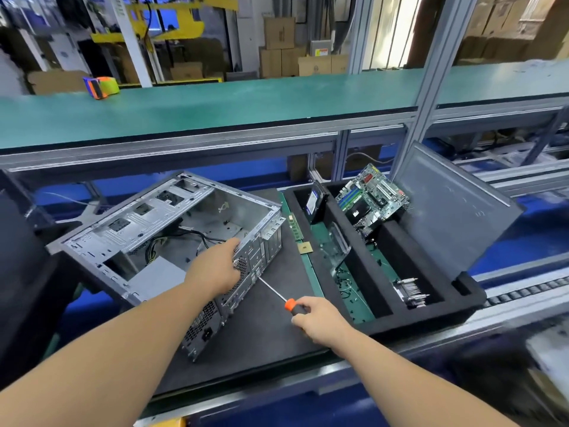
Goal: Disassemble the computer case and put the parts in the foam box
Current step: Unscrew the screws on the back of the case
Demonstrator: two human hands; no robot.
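Head view: the computer case (160, 241) lies open-side-up on a dark mat, just left of the foam box (388, 315), which holds a motherboard (374, 197) in its far end. The left hand (217, 266) grips the case's rear edge. The right hand (320, 322) grips an orange-collared screwdriver (289, 303), tip touching the case's rear panel.

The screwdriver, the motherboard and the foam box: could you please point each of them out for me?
screwdriver (291, 304), head view, on its orange handle collar.
motherboard (374, 192), head view, on the middle of the board.
foam box (363, 277), head view, on the black divider between compartments.
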